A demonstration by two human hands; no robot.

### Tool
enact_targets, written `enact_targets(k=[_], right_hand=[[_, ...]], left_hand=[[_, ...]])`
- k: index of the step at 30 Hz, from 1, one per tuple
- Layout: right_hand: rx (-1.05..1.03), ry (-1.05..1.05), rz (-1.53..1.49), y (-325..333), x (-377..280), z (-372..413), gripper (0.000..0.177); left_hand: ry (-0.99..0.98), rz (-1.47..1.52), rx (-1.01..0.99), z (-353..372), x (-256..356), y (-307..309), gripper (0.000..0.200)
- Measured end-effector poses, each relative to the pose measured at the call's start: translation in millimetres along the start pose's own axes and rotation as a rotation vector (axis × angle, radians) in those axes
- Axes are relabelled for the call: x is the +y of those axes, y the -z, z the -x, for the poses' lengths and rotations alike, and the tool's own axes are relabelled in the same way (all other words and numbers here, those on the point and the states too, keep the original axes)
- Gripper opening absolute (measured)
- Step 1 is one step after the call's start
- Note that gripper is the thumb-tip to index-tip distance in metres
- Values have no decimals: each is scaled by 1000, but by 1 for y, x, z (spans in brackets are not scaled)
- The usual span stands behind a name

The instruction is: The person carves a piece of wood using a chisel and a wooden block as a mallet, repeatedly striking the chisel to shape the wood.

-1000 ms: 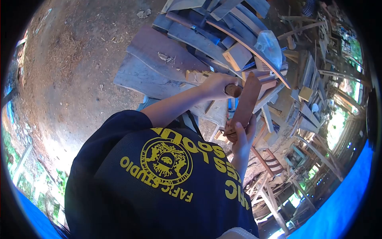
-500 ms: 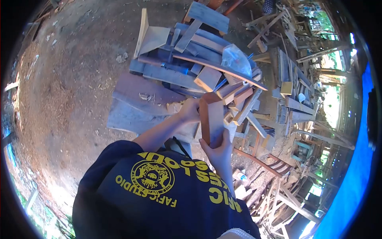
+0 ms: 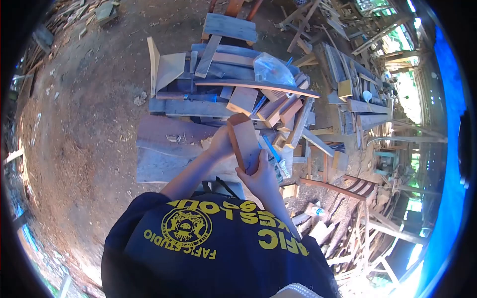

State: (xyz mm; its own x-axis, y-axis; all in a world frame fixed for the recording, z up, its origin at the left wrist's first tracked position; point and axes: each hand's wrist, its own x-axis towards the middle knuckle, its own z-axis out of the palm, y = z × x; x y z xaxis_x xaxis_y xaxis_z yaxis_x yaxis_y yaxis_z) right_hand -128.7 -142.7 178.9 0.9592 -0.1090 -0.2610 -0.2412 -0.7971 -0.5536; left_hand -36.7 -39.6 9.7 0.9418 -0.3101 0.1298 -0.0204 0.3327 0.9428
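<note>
Between my two hands is a reddish-brown wooden block [image 3: 247, 141] with an angled upper end, held tilted above the workbench [image 3: 164, 166]. My left hand [image 3: 221, 144] grips its left side near the upper part, fingers partly hidden behind the wood. Lower down, my right hand [image 3: 262, 176] is closed round the block's bottom end, thumb on the near side. Just beyond the block lie several cut wood pieces, among them a pale-ended block [image 3: 242, 101] and a reddish one [image 3: 291, 111]. A blue pencil-like stick [image 3: 271, 148] shows close to my right hand.
A long thin wooden strip [image 3: 258, 87] crosses the bench beside a clear plastic bag [image 3: 274, 69]. A chisel-like tool with a blue part [image 3: 208, 98] lies to the left. A wooden chair [image 3: 350, 186] stands at right, and stacked timber [image 3: 367, 107] lies further back.
My view has shifted, so the bench sits further left and more level. Both hands keep hold of the block, whose tilt has changed slightly.
</note>
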Motion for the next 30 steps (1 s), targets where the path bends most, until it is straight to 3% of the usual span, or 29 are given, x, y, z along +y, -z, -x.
enact_targets(k=[2, 4, 6, 7, 9, 11, 12, 13, 15, 17, 18, 20, 21, 23, 25, 27, 30], right_hand=[[13, -5, -5, 3, -1, -1, 69], [23, -24, -23, 4, -1, 1, 68], [23, 28, -9, 5, -2, 0, 65], [46, 8, -25, 6, -1, -1, 65], [-12, 14, -38, 6, 0, -1, 62], [15, -25, -89, 6, -4, -2, 62], [1, -66, -92, 6, -5, -2, 63], [-18, -108, -94, 5, -4, 0, 63], [22, -123, -118, 2, 0, 7, 63], [124, -46, -195, 4, 1, 18, 63], [140, -56, -169, -1, 9, 21, 62], [189, -12, -208, -2, 17, 32, 60], [252, 2, -256, -2, 21, 34, 58], [279, 14, -243, -5, 35, 37, 57], [310, -7, -229, -5, 44, 44, 56], [356, -55, -261, -6, 47, 48, 56], [442, -33, -314, -13, 49, 52, 55]], left_hand=[[-185, -1014, -68, 5, 37, 23, 41], [-108, -1206, -73, 29, 65, 53, 48], [-34, -897, -30, 28, 100, 77, 35], [-44, -901, -64, 24, 131, 71, 35], [-220, -529, 37, 18, 211, 47, 21], [-308, -200, -88, 35, 276, 7, 11], [-364, 196, -229, 40, 301, -16, 10], [-710, 189, -682, 15, 310, -15, 15], [-619, 541, -695, 27, 339, -55, 36], [-256, 706, -906, 31, 352, -67, 53], [-276, 692, -888, 32, 361, -75, 53], [126, 945, -1065, 33, 375, -89, 58], [109, 921, -1046, 37, 376, -93, 58], [24, 1033, -1329, 53, 367, -102, 76], [15, 1068, -1299, 70, 355, -110, 83], [208, 1281, -1333, 83, 351, -112, 86], [217, 1246, -1277, 84, 347, -109, 89]])
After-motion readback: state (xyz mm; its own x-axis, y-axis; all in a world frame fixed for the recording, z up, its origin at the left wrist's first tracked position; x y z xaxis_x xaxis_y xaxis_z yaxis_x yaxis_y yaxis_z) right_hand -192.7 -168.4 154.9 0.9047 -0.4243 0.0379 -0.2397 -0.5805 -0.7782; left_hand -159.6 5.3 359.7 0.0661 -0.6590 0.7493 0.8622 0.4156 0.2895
